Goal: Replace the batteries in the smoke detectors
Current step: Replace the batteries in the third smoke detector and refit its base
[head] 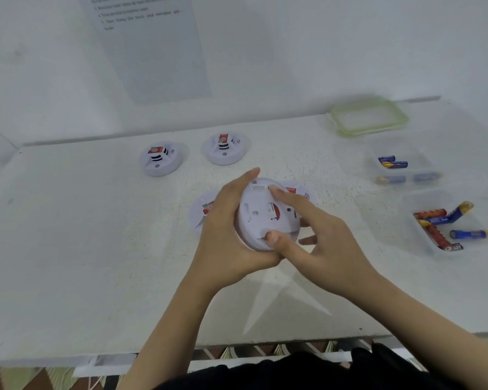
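Left hand [226, 220] cups the smoke detector [265, 215] above the table [96, 249], back side up, fingers wrapped round its rim. Right hand [316, 237] pinches across the back (thumb low, forefinger high). Batteries [443, 223] sit in a tray right.

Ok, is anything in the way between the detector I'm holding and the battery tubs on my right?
Nothing visible blocks that path. The held detector sits in the grip of the left hand and right hand, back side up. Between it and the near tub and far tub lies bare table. One more detector lies just behind the right hand's fingers.
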Available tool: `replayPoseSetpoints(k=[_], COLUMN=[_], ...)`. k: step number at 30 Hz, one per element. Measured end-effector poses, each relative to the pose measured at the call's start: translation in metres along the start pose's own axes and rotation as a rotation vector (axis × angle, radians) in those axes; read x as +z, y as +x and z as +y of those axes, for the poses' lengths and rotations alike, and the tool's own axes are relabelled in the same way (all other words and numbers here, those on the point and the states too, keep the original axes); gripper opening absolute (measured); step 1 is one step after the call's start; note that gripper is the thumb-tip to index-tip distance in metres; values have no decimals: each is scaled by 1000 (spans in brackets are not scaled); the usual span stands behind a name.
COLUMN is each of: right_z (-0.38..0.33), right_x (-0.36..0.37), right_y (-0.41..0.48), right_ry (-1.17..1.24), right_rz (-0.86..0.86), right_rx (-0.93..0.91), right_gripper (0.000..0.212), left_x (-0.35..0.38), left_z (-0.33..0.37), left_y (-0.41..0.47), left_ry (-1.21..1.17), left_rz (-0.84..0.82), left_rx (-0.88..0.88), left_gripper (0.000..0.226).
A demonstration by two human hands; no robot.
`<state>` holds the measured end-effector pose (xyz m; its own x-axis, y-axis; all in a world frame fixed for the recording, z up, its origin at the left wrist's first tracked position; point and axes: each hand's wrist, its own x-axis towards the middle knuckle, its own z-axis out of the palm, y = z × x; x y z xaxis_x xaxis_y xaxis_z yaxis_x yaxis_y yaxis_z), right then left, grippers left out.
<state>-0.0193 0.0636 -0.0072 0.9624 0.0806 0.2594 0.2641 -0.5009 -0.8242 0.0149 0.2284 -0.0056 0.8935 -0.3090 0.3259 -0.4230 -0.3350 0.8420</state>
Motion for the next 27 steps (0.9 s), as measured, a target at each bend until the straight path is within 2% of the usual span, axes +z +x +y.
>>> replayPoseSetpoints(k=[4, 8, 10, 13, 17, 22, 27], right_z=[-9, -8, -5, 1, 9, 15, 20], right_x=[7, 11, 11, 7, 7, 5, 6], right_y=[0, 2, 4, 4, 2, 3, 8], right_ry=[236, 293, 396, 707, 1040, 1107, 1083], right_rz=[-36, -31, -32, -99, -140, -117, -45], right_rx=[154, 228, 257, 305, 326, 360, 368], right_gripper=[68, 80, 79, 68, 63, 48, 55], left_x=[2, 8, 10, 12, 14, 14, 17], left_z=[2, 7, 6, 1, -8, -17, -18], left_y=[5, 6, 7, 7, 3, 1, -1], left_ry=[31, 71, 62, 52, 36, -15, -46], left_rz=[-41, -82, -83, -71, -60, 12, 64], left_rx=[27, 65, 66, 57, -38, -87, -73], left_gripper=[118, 113, 115, 119, 108, 97, 94])
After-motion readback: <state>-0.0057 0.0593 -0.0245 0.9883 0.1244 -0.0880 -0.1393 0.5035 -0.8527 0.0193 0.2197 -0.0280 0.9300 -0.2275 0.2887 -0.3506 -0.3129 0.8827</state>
